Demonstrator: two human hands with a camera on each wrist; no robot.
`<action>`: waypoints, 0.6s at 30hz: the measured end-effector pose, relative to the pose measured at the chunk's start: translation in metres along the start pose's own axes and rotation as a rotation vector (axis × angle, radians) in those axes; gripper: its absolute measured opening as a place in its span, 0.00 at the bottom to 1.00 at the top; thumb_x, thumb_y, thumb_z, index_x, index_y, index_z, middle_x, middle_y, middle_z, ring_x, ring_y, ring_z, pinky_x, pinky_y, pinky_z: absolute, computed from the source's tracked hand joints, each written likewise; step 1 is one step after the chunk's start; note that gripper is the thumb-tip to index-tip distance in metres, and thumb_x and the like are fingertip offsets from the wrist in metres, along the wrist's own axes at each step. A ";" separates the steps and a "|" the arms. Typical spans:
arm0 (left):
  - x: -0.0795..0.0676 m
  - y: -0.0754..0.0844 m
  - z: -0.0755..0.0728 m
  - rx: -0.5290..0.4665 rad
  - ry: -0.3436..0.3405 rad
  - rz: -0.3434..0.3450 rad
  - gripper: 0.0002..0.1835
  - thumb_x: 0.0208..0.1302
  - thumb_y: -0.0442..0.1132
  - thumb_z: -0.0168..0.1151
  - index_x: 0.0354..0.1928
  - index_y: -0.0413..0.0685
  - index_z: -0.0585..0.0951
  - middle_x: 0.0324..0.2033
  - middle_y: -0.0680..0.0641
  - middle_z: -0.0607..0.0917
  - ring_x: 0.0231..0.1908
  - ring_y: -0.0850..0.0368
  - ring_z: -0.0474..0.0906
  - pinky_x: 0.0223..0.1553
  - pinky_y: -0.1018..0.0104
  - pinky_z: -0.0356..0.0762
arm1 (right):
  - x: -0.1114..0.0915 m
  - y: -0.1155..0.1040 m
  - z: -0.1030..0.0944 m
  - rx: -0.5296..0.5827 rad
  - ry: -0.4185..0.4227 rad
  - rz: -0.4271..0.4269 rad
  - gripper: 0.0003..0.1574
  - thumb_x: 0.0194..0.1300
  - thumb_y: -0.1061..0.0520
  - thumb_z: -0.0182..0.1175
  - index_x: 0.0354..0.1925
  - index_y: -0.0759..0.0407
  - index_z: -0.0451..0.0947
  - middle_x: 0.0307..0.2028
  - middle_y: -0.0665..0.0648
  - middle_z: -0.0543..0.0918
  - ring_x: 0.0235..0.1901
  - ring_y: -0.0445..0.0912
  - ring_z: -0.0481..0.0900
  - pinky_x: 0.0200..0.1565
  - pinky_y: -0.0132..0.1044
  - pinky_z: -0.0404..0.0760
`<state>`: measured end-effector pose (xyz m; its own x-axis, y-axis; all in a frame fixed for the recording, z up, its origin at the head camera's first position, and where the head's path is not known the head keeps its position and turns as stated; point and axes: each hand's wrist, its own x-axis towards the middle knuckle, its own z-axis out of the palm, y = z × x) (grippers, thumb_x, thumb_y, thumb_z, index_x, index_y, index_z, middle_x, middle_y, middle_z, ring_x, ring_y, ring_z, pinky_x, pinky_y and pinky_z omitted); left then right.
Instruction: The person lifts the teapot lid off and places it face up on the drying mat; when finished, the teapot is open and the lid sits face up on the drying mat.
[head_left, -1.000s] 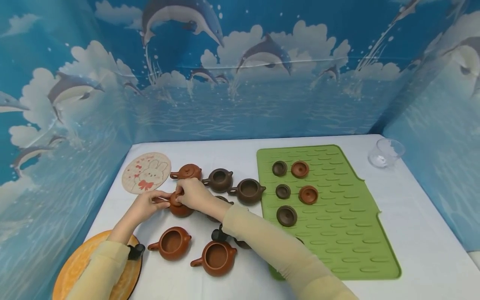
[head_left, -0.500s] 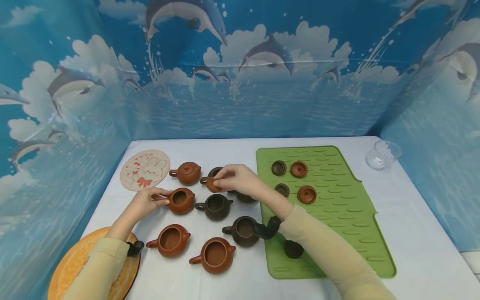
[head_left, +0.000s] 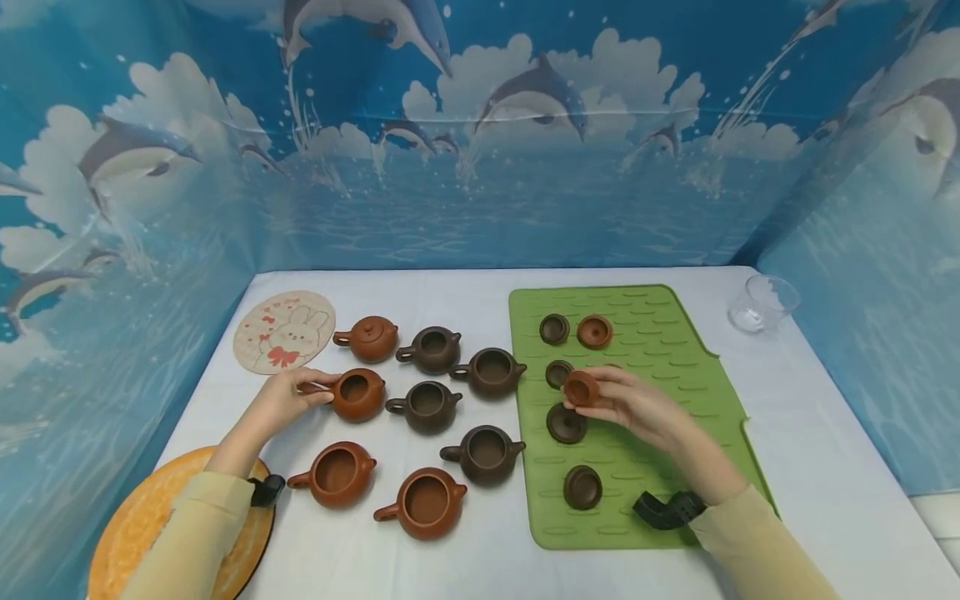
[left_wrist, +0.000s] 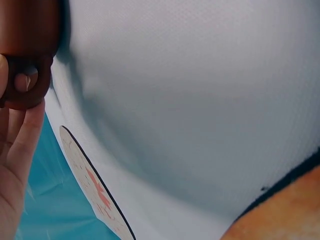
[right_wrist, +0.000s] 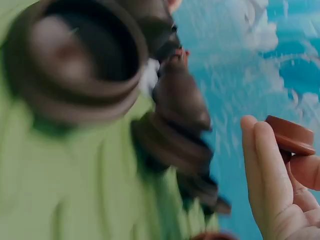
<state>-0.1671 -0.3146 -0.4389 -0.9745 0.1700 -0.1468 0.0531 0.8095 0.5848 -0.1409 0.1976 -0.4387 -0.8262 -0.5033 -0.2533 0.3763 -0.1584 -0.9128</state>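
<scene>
My left hand (head_left: 281,407) pinches the handle of a lidless reddish-brown teapot (head_left: 352,410), its loop handle (left_wrist: 36,92) close up in the left wrist view. Over the green mat (head_left: 660,442), my right hand (head_left: 637,406) holds a small reddish-brown teapot lid (head_left: 581,388) with its hollow underside showing. The right wrist view has that lid (right_wrist: 292,135) between thumb and fingertips. Several dark and reddish lids lie on the mat around it, including a dark brown lid (head_left: 566,423) just below. The held lid partly blocks sight of what lies behind it.
Several open teapots stand left of the mat, such as a dark teapot (head_left: 487,454) and a reddish teapot (head_left: 425,502). One lidded teapot (head_left: 367,339) stands behind. A rabbit-print coaster (head_left: 285,333), an orange round mat (head_left: 240,550) and a clear glass (head_left: 761,304) lie near the edges.
My right hand has lifted the lid off the teapot, carried it right over the green mat and turned it so its underside shows. My left hand has stayed at the teapot's handle.
</scene>
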 end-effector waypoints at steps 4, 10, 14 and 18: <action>0.001 0.000 0.001 0.001 -0.005 -0.013 0.17 0.63 0.34 0.67 0.54 0.44 0.84 0.49 0.38 0.85 0.46 0.44 0.81 0.46 0.50 0.82 | -0.019 0.011 -0.019 0.037 0.018 -0.010 0.15 0.79 0.60 0.44 0.58 0.56 0.71 0.51 0.52 0.82 0.51 0.47 0.85 0.56 0.37 0.80; -0.001 0.000 0.001 -0.002 0.003 -0.007 0.17 0.63 0.34 0.67 0.53 0.43 0.84 0.49 0.38 0.85 0.47 0.43 0.81 0.46 0.49 0.81 | -0.035 0.018 -0.031 -0.148 0.168 0.062 0.30 0.79 0.50 0.45 0.65 0.72 0.60 0.57 0.63 0.77 0.50 0.45 0.85 0.56 0.36 0.80; 0.000 0.000 0.001 -0.001 0.008 -0.002 0.17 0.62 0.34 0.67 0.54 0.43 0.84 0.49 0.38 0.85 0.47 0.43 0.81 0.46 0.49 0.82 | -0.041 0.022 -0.031 -0.407 0.262 0.126 0.40 0.78 0.48 0.48 0.68 0.81 0.54 0.64 0.78 0.64 0.46 0.42 0.86 0.52 0.35 0.83; 0.000 0.000 0.002 -0.005 0.008 -0.004 0.17 0.62 0.34 0.67 0.54 0.42 0.84 0.49 0.37 0.85 0.47 0.42 0.82 0.46 0.49 0.82 | -0.042 0.025 -0.030 -0.575 0.323 0.136 0.38 0.77 0.46 0.49 0.65 0.79 0.63 0.58 0.77 0.73 0.40 0.43 0.87 0.46 0.34 0.85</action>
<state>-0.1665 -0.3139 -0.4406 -0.9763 0.1625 -0.1430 0.0482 0.8073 0.5882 -0.1094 0.2403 -0.4606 -0.9049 -0.1937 -0.3791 0.2760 0.4110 -0.8688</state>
